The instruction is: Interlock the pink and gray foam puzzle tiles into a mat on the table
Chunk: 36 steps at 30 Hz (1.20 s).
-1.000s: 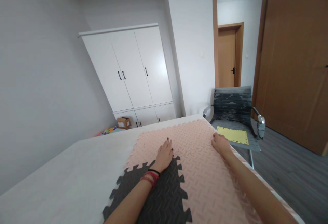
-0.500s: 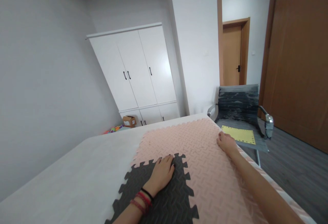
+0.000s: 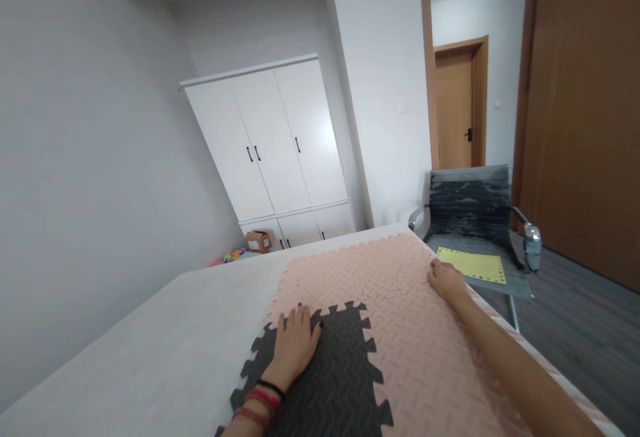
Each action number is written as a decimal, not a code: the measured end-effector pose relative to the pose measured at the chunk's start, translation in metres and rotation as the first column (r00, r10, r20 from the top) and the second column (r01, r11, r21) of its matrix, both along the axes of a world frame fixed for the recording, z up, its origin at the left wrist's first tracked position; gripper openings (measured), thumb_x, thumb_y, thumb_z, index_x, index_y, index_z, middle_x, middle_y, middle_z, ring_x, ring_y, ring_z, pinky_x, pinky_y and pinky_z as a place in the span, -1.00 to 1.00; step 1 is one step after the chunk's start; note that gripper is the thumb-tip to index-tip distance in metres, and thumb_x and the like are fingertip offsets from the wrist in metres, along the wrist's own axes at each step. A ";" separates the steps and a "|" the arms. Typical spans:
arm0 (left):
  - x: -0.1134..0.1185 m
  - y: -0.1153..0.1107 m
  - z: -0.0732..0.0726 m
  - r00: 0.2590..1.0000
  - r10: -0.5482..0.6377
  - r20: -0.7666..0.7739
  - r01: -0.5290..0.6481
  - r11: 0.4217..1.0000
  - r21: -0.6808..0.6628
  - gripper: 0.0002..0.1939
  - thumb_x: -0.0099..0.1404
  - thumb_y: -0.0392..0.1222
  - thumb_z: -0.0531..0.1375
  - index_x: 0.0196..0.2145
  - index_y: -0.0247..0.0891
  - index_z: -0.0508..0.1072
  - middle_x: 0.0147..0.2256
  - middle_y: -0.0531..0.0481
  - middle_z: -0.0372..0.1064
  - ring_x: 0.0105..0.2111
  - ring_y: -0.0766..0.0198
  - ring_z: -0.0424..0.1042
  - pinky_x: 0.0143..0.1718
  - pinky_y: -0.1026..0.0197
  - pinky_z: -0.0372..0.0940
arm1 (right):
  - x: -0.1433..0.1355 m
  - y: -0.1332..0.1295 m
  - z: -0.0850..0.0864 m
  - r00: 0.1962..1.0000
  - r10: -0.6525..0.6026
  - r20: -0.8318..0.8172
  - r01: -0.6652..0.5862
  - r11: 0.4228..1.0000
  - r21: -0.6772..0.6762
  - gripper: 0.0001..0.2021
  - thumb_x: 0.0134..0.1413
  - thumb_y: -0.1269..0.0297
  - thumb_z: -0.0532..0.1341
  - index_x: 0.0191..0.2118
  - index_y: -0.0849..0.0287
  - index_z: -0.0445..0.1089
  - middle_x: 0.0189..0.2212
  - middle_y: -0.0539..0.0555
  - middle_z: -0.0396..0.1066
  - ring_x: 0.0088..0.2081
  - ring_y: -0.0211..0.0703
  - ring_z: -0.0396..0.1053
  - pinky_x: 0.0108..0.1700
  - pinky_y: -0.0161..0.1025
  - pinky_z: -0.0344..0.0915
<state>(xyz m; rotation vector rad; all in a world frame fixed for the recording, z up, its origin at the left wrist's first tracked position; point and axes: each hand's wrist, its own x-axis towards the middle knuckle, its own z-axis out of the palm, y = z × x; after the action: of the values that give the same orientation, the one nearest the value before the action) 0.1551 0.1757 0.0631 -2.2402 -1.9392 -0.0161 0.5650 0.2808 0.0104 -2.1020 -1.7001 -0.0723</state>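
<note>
My left hand [image 3: 295,342], with dark and red bands at the wrist, lies palm down on a black foam tile [image 3: 345,363]. Its fingers are spread and point toward the tile's far edge. The tile has toothed interlocking edges and sits against a textured pink foam mat [image 3: 410,357], which runs beyond it and along its right side. At the mat's right edge is my right hand [image 3: 447,281], its fingers curled over that edge and closed. Part of its grip is hidden from this angle.
A white surface [image 3: 165,350] extends to the left. Beyond the right edge stands a dark chair [image 3: 470,200] with a yellow foam sheet [image 3: 473,265] on its seat. A cardboard box [image 3: 259,241] and colourful items [image 3: 233,256] are at the back, before a white cabinet [image 3: 280,143].
My left hand has slid left across the black tile, and its fingers have spread more. My right hand stays at the mat's edge. The view has shifted slightly.
</note>
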 end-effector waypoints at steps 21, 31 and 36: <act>-0.097 0.017 -0.015 0.993 0.058 0.100 -0.040 0.983 -0.178 -0.23 0.28 0.15 -0.24 0.25 -0.49 0.04 0.25 -0.21 0.04 0.24 0.12 0.06 0.25 0.09 -0.03 | -0.002 0.003 0.003 0.999 -0.034 -0.021 0.033 0.999 -0.042 -0.72 0.15 0.24 -0.02 -0.07 0.19 0.26 -0.17 0.18 0.41 -0.05 -0.02 0.28 -0.11 -0.17 0.10; -0.077 0.008 -0.001 0.977 0.104 0.185 -0.090 0.992 -0.086 -0.20 0.21 0.26 -0.12 0.16 -0.47 0.23 0.16 -0.28 0.20 0.12 -0.06 0.25 0.13 -0.01 0.13 | -0.033 -0.026 0.028 0.998 -0.058 -0.004 0.058 0.995 -0.080 -0.61 0.17 0.50 -0.17 0.01 0.37 0.27 -0.01 0.40 0.32 0.09 0.11 0.21 0.10 0.12 -0.01; -0.085 0.004 -0.003 0.960 0.085 0.265 -0.064 0.994 -0.089 -0.22 0.20 0.22 -0.07 0.17 -0.46 0.22 0.20 -0.27 0.14 0.20 -0.05 0.13 0.20 -0.01 0.02 | -0.076 -0.074 0.053 0.997 0.075 -0.009 -0.075 0.994 -0.073 -0.51 0.09 0.53 -0.08 0.15 0.31 0.21 0.16 0.31 0.19 0.20 -0.01 0.10 0.19 0.03 -0.02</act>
<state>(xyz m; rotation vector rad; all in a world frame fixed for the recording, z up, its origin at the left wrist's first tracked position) 0.0700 0.1799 0.0599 -2.3165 -2.1957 -0.2499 0.4888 0.2067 0.0633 -2.0859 -1.8015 0.0198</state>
